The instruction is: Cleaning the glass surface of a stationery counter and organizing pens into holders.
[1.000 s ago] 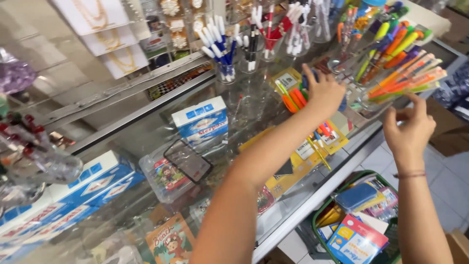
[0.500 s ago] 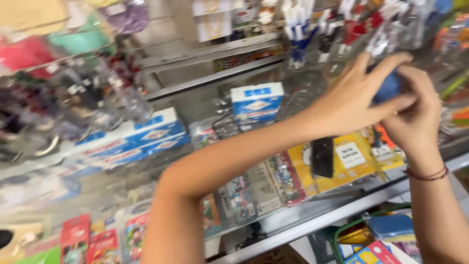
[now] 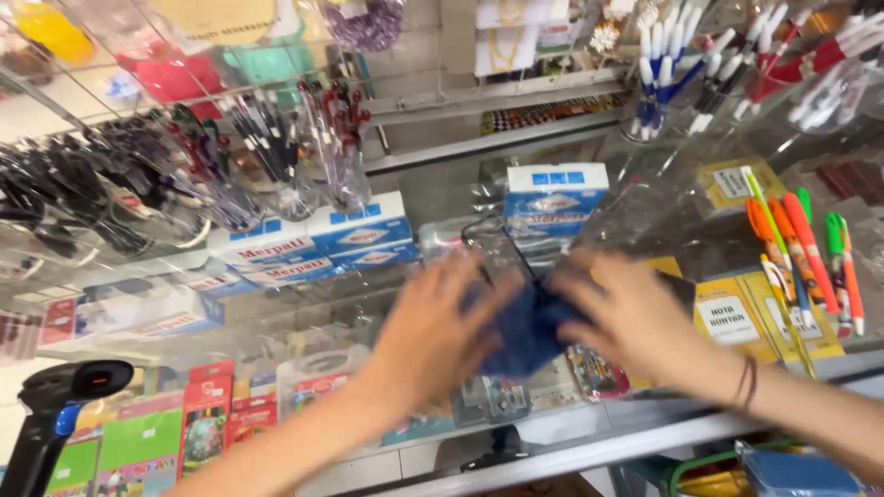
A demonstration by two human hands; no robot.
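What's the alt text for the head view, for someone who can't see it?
Two bare hands, the left hand and the right hand, press on a dark blue cloth lying on a glass display counter. White-and-blue boxes, cups of pens and orange markers surround them; a black barcode scanner stands at lower left.

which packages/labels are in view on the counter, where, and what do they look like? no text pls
Blue-and-white boxes: stacked under the glass, left of centre, rectangular.
Single blue-and-white box: upright, behind the hands.
Yellow pads: right, flat, each with a white label.
Red and green packets: lower shelf, left.
Left hand and right hand: both on a dark blue cloth on the glass.
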